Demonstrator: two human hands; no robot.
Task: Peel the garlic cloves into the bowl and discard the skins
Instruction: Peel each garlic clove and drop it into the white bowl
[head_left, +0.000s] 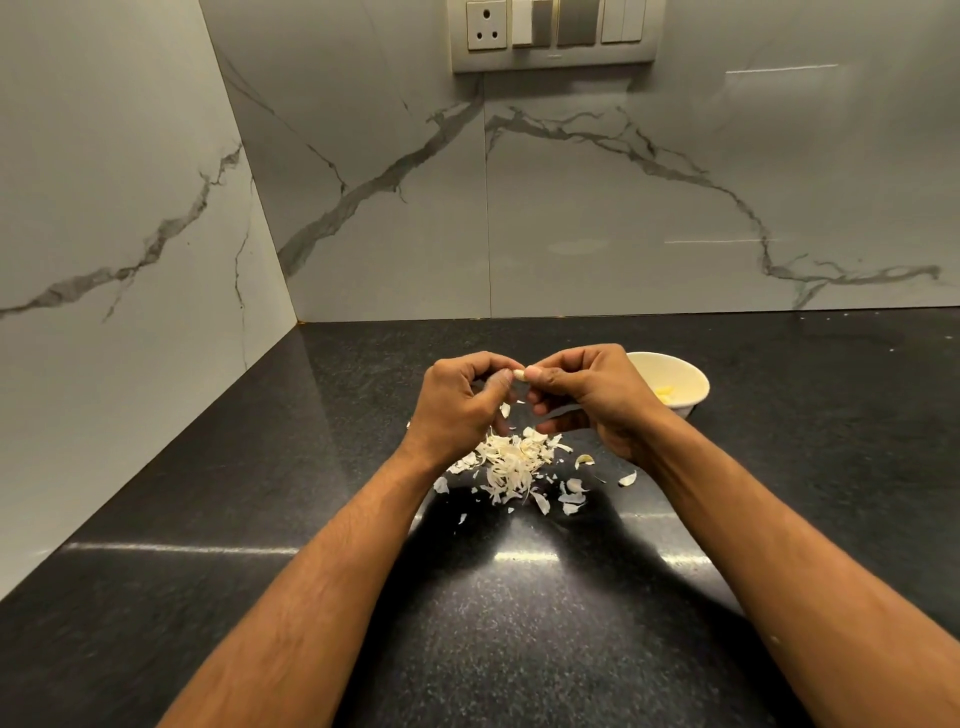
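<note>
- Garlic clove (518, 375) sits pinched between our two hands, raised above the skins (511, 465) heaped on the dark tabletop (519, 623).
- Our left hand (462, 402) grasps one end in curled fingers; our right hand (587, 397) pinches the other.
- We judge it best to hold steady with the left, strip skin over the heap, then drop the clove into the bowl (693, 387).
- We count one clove in hand, one bowl holding a few yellowish cloves, and one heap with loose scraps around it.

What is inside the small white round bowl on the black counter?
The small white round bowl holds a few pale yellow peeled garlic pieces near its bottom. The right hand covers the bowl's left part, so anything lying there cannot be seen.
</note>
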